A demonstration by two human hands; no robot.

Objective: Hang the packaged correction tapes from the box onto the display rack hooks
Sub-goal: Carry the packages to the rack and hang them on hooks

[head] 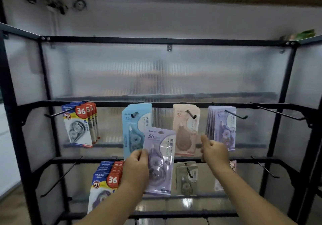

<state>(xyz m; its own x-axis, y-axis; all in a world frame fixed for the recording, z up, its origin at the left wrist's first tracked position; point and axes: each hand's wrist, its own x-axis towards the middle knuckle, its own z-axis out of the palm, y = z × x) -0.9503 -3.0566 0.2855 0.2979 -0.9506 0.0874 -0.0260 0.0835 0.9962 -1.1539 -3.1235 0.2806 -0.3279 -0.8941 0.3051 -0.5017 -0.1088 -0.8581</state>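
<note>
My left hand (137, 167) grips a purple packaged correction tape (161, 162) by its left edge and holds it upright in front of the black display rack (104, 104). My right hand (215, 152) is raised beside it with fingers loosely curled and nothing in it, just below the purple packs (222, 127) on the upper rail. That rail also carries blue-and-red packs (80, 125), light blue packs (135, 120) and a pink pack (185, 129). The box is out of view.
The lower rail holds blue-and-red packs (106, 183), grey-green packs (187, 177) and a pale pack mostly hidden behind my right arm. Bare hooks (277, 114) stick out at the right of both rails and one (61, 177) at the lower left. A frosted panel backs the rack.
</note>
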